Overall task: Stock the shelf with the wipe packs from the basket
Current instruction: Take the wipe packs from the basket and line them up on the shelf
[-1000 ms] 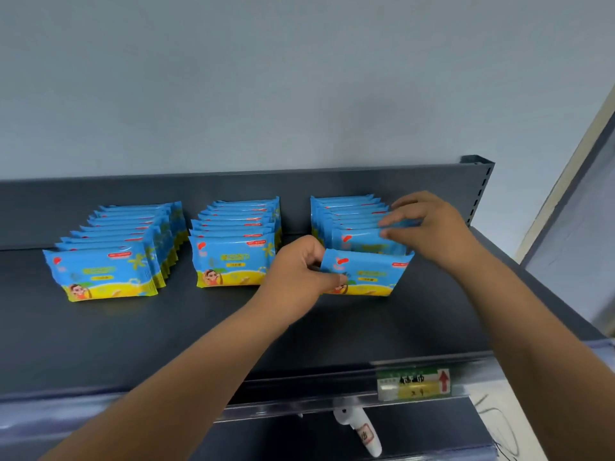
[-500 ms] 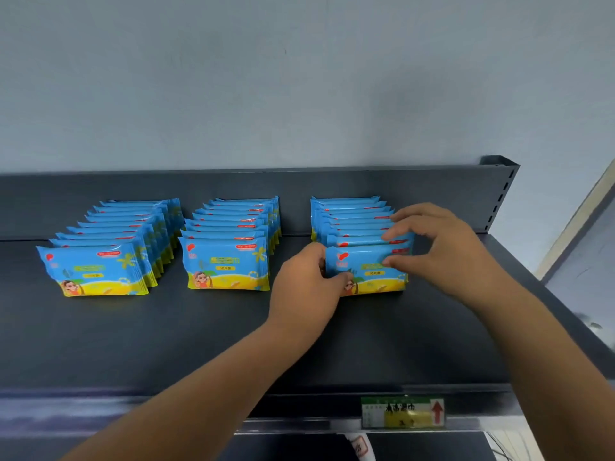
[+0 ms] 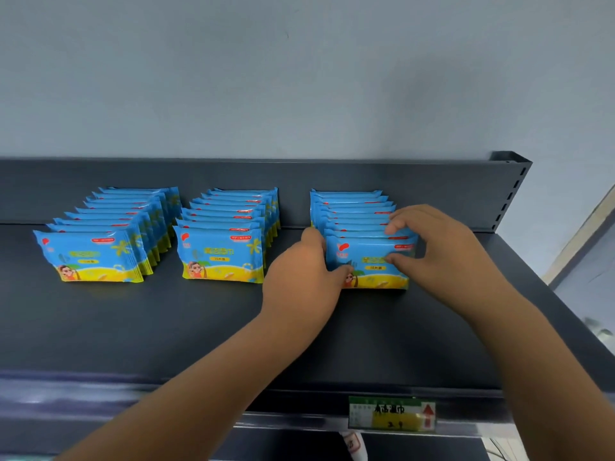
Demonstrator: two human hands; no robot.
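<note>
A dark grey metal shelf carries three rows of blue-and-yellow plastic wipe packs. Each pack stands on its long edge with its printed face toward the camera, and the rows run back to the shelf's upright back panel. The left row and the middle row stand well apart from the hands.

Both hands are at the right row, on its front pack, which stands upright against the pack behind it. The left hand grips the pack's left end, with the thumb across the lower left of the printed face and the fingers curled round the edge behind. The right hand pinches the right end, with the fingers bent over the top edge and the thumb pressed on the face.

On the shelf's front rail, below the right forearm, sits a green-and-yellow paper price label with a red arrow. A pale grey-blue wall rises behind the shelf.
</note>
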